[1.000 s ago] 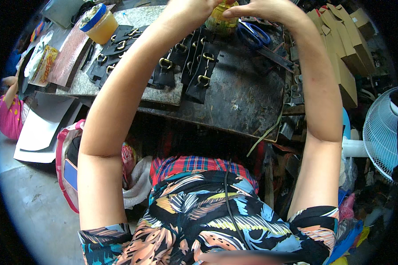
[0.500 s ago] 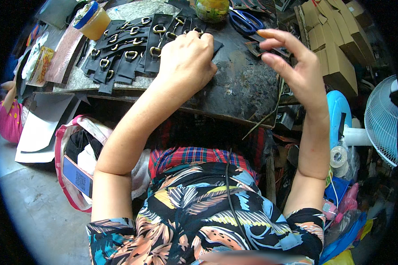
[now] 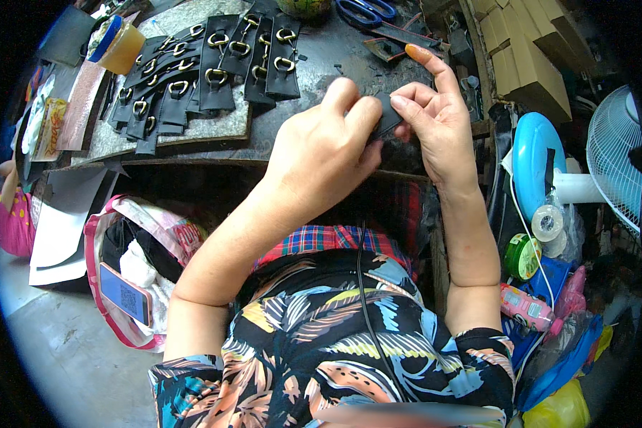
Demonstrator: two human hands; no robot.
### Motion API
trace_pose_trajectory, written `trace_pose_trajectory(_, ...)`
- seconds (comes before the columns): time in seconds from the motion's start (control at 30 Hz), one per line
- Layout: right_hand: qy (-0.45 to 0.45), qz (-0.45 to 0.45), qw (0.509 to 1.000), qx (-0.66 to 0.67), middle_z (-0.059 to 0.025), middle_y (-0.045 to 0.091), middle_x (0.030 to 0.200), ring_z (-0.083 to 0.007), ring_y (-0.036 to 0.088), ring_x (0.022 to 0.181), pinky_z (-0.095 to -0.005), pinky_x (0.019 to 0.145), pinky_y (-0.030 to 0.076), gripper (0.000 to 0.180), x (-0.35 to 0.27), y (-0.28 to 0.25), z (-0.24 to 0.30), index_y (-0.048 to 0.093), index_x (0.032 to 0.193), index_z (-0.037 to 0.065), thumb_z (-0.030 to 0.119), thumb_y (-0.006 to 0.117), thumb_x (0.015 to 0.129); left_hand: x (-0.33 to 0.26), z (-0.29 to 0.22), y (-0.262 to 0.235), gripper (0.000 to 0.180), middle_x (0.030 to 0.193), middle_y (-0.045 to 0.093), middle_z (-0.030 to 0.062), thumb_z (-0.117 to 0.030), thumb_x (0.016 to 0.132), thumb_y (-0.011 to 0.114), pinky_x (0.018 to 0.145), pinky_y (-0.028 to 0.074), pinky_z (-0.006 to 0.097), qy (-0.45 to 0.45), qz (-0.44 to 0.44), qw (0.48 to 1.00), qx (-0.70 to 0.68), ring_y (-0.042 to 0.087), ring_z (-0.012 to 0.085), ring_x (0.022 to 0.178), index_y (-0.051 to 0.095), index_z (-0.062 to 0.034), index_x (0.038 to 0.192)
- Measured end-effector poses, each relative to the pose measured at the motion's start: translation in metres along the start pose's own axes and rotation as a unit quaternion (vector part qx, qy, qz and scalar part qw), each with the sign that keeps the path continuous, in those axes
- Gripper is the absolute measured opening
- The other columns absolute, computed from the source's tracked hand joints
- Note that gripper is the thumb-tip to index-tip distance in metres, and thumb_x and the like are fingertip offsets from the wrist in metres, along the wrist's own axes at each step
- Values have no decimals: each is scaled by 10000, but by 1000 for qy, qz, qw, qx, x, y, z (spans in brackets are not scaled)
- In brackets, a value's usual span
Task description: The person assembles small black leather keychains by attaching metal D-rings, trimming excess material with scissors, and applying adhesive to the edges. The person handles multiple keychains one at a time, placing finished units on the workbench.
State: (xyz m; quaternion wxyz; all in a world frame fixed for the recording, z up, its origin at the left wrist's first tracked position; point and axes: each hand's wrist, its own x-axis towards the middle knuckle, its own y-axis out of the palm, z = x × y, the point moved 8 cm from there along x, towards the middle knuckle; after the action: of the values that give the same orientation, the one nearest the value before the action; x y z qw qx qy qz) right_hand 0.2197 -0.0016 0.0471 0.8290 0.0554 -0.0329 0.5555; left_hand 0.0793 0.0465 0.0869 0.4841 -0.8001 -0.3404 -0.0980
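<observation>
Above the table's near edge, my left hand (image 3: 321,143) has its fingers curled round one end of a small black strap piece (image 3: 387,116). At the strap's other side, the thumb and bent fingers of my right hand (image 3: 439,125) pinch it. The right index finger sticks out, its tip stained orange-yellow. Part of the strap is hidden behind the left fingers. To the left lie rows of black straps (image 3: 217,68) with metal D-shaped rings, on a pale speckled slab (image 3: 239,128).
Blue-handled scissors (image 3: 364,13) lie at the back. A tub of tan paste (image 3: 123,48) stands far left. Cardboard pieces (image 3: 528,57) are stacked back right, with a blue-and-white fan (image 3: 538,160) below. A pink-edged bag (image 3: 96,285) holds a phone (image 3: 125,292).
My left hand has come off the strap rows, toward me and to the right, with a strap piece. My right hand has moved left and closed on that piece. The view has shifted slightly.
</observation>
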Motion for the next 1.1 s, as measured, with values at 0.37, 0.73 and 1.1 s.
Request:
trace_pose_trajectory(0.37, -119, -13, 983, -137, -62, 659, 1013, -104, 595, 921, -234, 829, 469, 266, -28, 0, 28, 650, 1225, 1, 78, 575, 982, -19, 55, 31, 233, 828, 694, 128, -106, 968, 618, 530, 578, 251, -331, 78, 767, -545, 706, 176, 631, 626, 94, 1087)
trace_pose_trajectory(0.73, -48, -9, 995, -92, -30, 608, 1034, -85, 536, 862, -229, 757, 428, 317, -32, 2, 5, 652, 1260, -10, 103, 561, 977, -16, 54, 35, 251, 822, 697, 133, -136, 965, 632, 518, 569, 245, -290, 83, 714, -632, 685, 167, 595, 629, 80, 1093)
trace_pose_trajectory(1.1, -90, 0, 988, -125, -56, 621, 1130, -90, 549, 900, -241, 833, 456, 335, -34, 5, 15, 610, 1290, 4, 121, 565, 980, -17, 57, 37, 228, 786, 677, 127, -97, 967, 600, 511, 566, 252, -310, 78, 721, -615, 682, 175, 581, 619, 93, 1091)
